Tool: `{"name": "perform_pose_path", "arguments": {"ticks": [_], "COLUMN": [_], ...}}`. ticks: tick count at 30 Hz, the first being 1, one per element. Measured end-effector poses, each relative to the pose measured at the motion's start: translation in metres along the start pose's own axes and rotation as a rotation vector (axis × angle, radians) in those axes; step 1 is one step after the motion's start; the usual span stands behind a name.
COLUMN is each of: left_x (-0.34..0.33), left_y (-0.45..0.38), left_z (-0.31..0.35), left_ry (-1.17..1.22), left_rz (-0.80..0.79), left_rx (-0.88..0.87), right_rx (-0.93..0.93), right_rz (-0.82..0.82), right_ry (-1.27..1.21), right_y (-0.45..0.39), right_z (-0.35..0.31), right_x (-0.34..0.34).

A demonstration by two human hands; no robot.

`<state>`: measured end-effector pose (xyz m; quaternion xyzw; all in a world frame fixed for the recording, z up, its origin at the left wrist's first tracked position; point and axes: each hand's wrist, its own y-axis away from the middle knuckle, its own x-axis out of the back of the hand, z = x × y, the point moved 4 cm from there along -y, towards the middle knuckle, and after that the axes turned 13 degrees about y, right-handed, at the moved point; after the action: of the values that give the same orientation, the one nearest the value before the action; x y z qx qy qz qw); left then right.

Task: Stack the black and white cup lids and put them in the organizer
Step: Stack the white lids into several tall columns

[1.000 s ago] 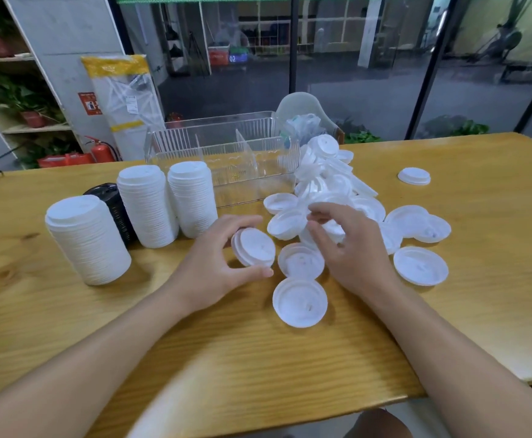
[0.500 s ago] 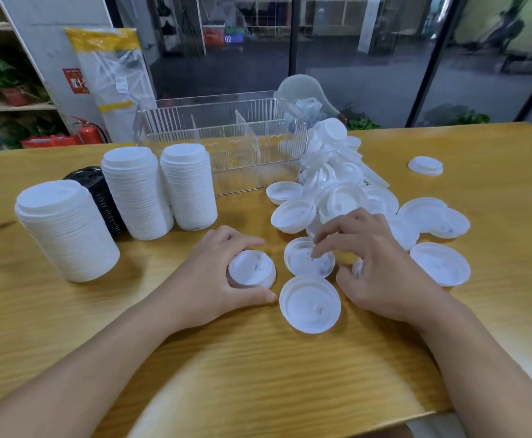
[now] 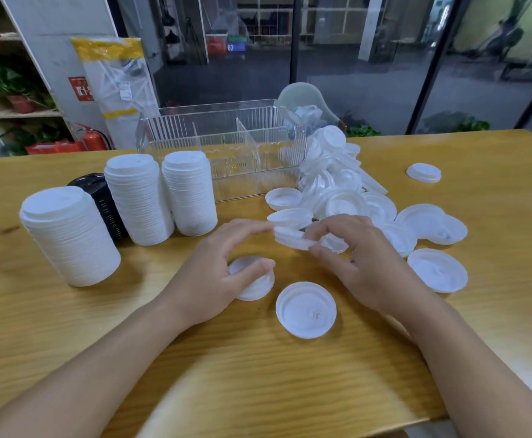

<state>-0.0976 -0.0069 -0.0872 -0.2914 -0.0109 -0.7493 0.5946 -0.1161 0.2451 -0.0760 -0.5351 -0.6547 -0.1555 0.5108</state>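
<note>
My left hand (image 3: 217, 273) rests on the wooden table with its thumb curled against a short stack of white lids (image 3: 253, 284); its fingers stretch toward a lifted lid. My right hand (image 3: 356, 263) pinches that white lid (image 3: 291, 239) and holds it tilted above the table. Three tall stacks of white lids (image 3: 68, 238) (image 3: 138, 200) (image 3: 190, 194) stand at the left, with a black lid stack (image 3: 100, 197) behind them. The clear plastic organizer (image 3: 226, 147) stands at the back. A single upturned lid (image 3: 306, 309) lies in front of my hands.
A heap of loose white lids (image 3: 337, 184) lies right of the organizer, with more scattered ones (image 3: 437, 270) (image 3: 423, 172) further right. The table's front edge (image 3: 290, 428) is near my forearms. A glass wall stands behind the table.
My right hand has picked a lid off the table and lifted it leftward. My left hand's fingers have opened off the short stack and reach up toward that lid.
</note>
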Motion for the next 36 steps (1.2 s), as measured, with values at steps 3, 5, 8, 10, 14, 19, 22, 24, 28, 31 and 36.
{"name": "perform_pose_path", "arguments": {"ticks": [3,5,8,10,14,19,22,24,28,31,36], "left_x": [0.001,0.008,0.015,0.014,0.014,0.015,0.012,0.01,0.01,0.012,0.024], "left_y": [-0.003,-0.005,-0.007,-0.007,-0.007,-0.007,-0.005,-0.006,-0.005,-0.003,0.005], "left_z": [0.002,-0.001,-0.007,-0.008,-0.009,-0.015,-0.009,-0.005,0.0,0.001,-0.008], "left_ry": [0.078,0.142,0.375,0.457,0.584,0.54,0.343,0.209,0.115,0.084,0.058], "left_rz": [0.07,0.167,0.23,0.21,0.262,0.246,0.168,0.141,0.142,0.156,0.079], "left_rx": [-0.06,-0.074,-0.001,0.026,0.091,0.142,0.041,-0.028,-0.056,-0.057,0.036], "right_rx": [0.033,0.049,0.037,0.024,0.0,-0.04,-0.075,-0.08,-0.103,-0.084,-0.043], "right_rz": [0.005,-0.015,-0.028,0.015,0.114,0.003,-0.036,-0.077,-0.103,-0.102,-0.056], "right_ry": [-0.225,-0.347,-0.386,-0.398,-0.402,-0.432,-0.534,-0.629,-0.73,-0.68,-0.269], "right_y": [-0.015,-0.027,-0.046,-0.056,-0.053,-0.044,-0.045,-0.045,-0.042,-0.039,-0.031], "right_z": [-0.019,-0.03,-0.041,-0.046,-0.038,-0.022,-0.02,-0.022,-0.025,-0.027,-0.013], "right_x": [0.004,0.005,0.004,0.002,-0.014,-0.024,-0.025,-0.026,-0.026,-0.022,0.001]}}
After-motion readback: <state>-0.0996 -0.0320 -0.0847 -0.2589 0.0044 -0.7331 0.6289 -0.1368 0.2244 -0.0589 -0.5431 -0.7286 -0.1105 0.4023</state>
